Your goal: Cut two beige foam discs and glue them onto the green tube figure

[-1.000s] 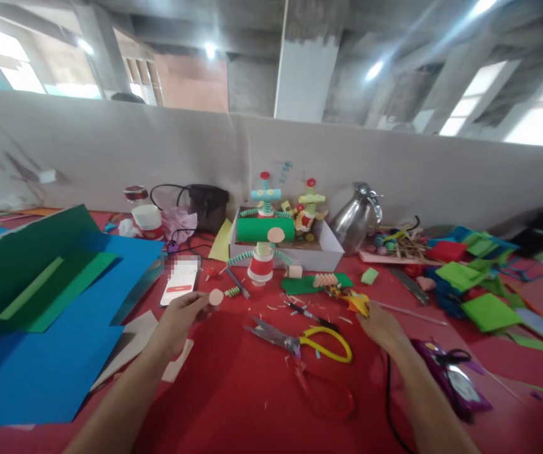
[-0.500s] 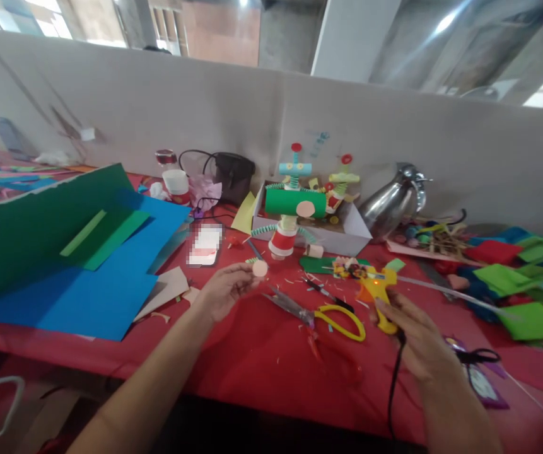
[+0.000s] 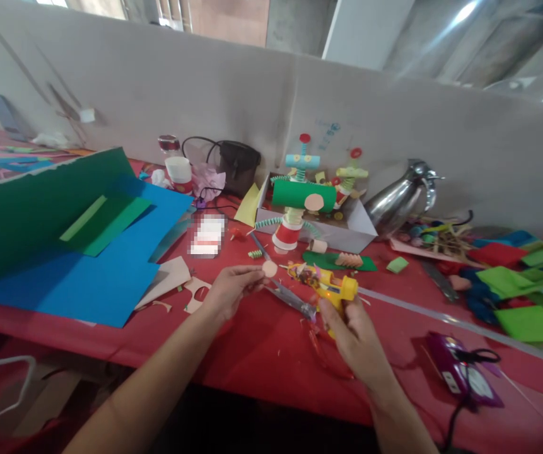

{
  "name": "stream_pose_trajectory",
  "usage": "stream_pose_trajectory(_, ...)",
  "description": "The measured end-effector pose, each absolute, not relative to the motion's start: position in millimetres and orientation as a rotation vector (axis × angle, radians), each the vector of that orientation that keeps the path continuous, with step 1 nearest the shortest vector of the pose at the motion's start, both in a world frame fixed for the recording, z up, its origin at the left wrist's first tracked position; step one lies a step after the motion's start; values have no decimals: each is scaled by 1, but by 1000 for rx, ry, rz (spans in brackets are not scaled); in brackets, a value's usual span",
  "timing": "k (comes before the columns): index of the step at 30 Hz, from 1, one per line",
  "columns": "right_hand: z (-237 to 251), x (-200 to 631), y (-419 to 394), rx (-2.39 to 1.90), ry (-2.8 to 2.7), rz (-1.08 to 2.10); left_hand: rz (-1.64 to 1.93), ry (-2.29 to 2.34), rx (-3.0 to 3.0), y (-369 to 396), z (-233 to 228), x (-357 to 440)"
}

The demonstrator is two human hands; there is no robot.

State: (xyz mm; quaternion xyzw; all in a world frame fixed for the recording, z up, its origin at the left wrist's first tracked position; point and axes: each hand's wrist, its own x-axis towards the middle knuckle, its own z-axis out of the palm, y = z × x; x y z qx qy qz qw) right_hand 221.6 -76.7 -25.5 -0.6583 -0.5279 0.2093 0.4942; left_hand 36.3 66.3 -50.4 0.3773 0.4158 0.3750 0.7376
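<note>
L hand (image 3: 229,291) pinches small pink disc (image 3: 269,268) at fingertips, mid-table. R hand (image 3: 354,331) wrapped round yellow glue gun (image 3: 332,287) (nozzle toward disc), just right of it. Scissors (image 3: 292,300) lie between.

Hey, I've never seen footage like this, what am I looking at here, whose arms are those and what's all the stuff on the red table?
This is one view from a camera worn on a person's head, looking down at their own bare arms. The left hand pinches a small pink disc. The right hand grips a yellow glue gun, its nozzle pointing toward the disc. On the red table lie scissors, blue paper and a paper-cup figure by a white box.
</note>
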Motion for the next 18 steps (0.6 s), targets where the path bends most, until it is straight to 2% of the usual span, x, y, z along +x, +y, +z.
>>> stream_pose_trajectory(5,-34,212,-73,-1771,-1392,421,850,914,845,65,-53,36)
stream_pose_trajectory(18,-33,205,-66,-1843,-1550,360,835,883,875,66,-55,33)
